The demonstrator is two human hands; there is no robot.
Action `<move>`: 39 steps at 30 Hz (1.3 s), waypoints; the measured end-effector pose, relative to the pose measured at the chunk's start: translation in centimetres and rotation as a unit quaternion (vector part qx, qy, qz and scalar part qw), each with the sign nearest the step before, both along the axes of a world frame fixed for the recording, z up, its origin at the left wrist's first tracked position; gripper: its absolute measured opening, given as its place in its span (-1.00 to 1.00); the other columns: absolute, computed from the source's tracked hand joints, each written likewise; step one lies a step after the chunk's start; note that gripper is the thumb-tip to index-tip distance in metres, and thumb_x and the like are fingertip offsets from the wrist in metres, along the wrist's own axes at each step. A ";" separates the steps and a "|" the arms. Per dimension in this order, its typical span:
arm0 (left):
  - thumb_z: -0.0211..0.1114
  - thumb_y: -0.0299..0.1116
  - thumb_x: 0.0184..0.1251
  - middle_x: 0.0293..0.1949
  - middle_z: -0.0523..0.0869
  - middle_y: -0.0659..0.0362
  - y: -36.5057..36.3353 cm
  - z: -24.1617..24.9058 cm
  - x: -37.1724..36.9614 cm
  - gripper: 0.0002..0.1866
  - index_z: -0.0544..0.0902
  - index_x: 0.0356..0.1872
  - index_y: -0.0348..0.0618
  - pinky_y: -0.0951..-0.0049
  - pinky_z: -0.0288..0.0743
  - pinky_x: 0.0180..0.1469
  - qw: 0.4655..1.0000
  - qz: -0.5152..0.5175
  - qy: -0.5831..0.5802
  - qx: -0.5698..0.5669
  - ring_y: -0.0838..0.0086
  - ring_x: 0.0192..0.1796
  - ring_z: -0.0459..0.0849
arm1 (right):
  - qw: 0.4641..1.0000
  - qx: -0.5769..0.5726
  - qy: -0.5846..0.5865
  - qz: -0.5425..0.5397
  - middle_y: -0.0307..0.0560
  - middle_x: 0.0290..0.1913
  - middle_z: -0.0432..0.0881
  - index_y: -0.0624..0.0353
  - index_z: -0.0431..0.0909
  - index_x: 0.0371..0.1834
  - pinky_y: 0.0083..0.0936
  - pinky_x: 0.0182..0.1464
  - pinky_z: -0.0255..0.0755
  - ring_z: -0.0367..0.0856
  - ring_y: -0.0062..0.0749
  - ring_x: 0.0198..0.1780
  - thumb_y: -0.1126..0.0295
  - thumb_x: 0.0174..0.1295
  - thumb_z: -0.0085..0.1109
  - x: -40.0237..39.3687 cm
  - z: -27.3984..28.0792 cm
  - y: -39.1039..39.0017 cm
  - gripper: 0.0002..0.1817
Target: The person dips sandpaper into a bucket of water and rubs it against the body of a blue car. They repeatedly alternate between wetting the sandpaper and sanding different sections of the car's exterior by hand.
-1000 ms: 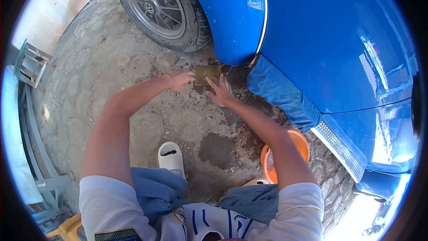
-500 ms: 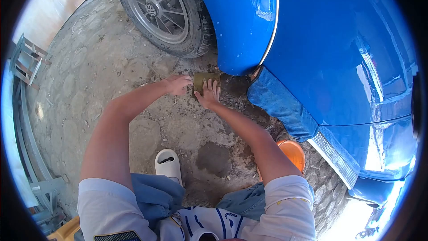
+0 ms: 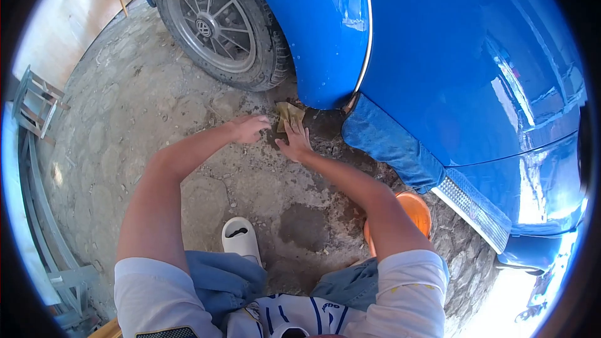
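Observation:
A yellow-brown sheet [image 3: 290, 112], cloth or paper, shows near the ground between the tyre and the blue fender, its upper edge bent and creased. My right hand [image 3: 298, 143] reaches over its lower part, fingers stretched out against it and thumb apart. To the left, my left hand [image 3: 249, 129] hovers beside the sheet with loosely bent, parted fingers and nothing visible in them. Whether any finger passes behind the sheet is hidden.
A blue car fender [image 3: 325, 37] and a spoked wheel [image 3: 210, 28] stand ahead. Blue cloth [image 3: 391, 144] drapes the running board [image 3: 476, 213]. An orange bucket [image 3: 414, 214] sits by my right arm. Wooden stool [image 3: 39, 103] at left; rough stone ground [image 3: 125, 119].
The sheet went from flat and square to bent and creased. My right hand has slid down toward its lower edge. My left hand stays beside it. The view has shifted slightly.

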State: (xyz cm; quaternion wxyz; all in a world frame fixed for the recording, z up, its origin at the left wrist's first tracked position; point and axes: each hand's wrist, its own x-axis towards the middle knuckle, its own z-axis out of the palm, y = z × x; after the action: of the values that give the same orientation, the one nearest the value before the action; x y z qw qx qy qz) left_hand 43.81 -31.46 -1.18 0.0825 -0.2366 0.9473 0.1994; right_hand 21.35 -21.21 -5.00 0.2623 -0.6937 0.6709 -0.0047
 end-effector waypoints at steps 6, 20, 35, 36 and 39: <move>0.22 -0.37 0.51 0.39 0.56 0.03 1.2 2.6 -2.9 -0.56 0.57 0.38 -0.10 0.15 0.58 0.31 0.997 0.008 -0.009 0.075 0.13 0.28 0.68 | 0.982 0.048 -0.184 0.009 0.11 0.43 0.61 0.20 0.19 0.71 -0.07 0.47 0.35 0.57 -0.04 0.37 0.01 0.43 0.29 -6.6 10.0 4.4 -0.11; 0.18 -0.47 0.50 0.01 0.86 0.02 14.5 6.3 -18.7 -0.68 0.71 0.17 -0.28 0.25 0.70 0.10 0.922 -0.173 0.105 0.329 0.30 0.02 0.85 | 0.686 0.265 -0.606 -0.304 -0.18 0.31 0.69 0.06 0.54 0.37 -0.26 0.42 0.35 0.61 -0.36 0.28 -0.09 0.52 0.02 -28.0 24.5 25.7 -0.43; 0.34 -0.34 0.35 0.05 0.74 0.00 34.1 3.5 -36.6 -0.71 0.79 0.02 -0.23 0.17 0.64 0.18 0.937 -0.348 -0.029 -0.019 0.14 0.16 0.75 | 0.961 0.235 0.050 0.138 0.20 0.61 0.35 0.03 0.20 0.71 0.07 0.71 -0.06 0.04 0.23 0.71 -0.12 0.31 0.33 -28.5 4.5 38.1 -0.04; 0.38 -0.33 0.28 0.10 0.73 -0.01 34.2 3.0 -37.6 -0.66 0.79 0.04 -0.24 0.18 0.64 0.19 0.912 -0.392 -0.114 -0.046 0.10 0.14 0.75 | 0.968 0.165 0.053 0.181 0.22 0.63 0.30 0.01 0.23 0.70 0.11 0.71 -0.09 -0.01 0.25 0.73 -0.10 0.26 0.37 -28.9 1.6 39.5 -0.02; 0.44 -0.29 0.22 0.27 0.64 -0.06 34.4 -1.7 -38.2 -0.56 0.77 0.11 -0.27 0.19 0.62 0.22 0.904 -0.389 -0.160 -0.076 0.03 0.22 0.70 | 0.968 0.207 -0.101 0.105 0.18 0.69 0.17 -0.07 0.26 0.68 0.20 0.71 -0.14 -0.06 0.22 0.74 -0.06 0.24 0.39 -29.5 2.6 37.7 -0.06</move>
State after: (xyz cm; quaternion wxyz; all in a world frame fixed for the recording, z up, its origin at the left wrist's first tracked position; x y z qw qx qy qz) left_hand 5.57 2.97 -2.91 0.2862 0.1161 0.9503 0.0384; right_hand -8.14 16.44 -2.43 0.4653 -0.6867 0.5510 0.0917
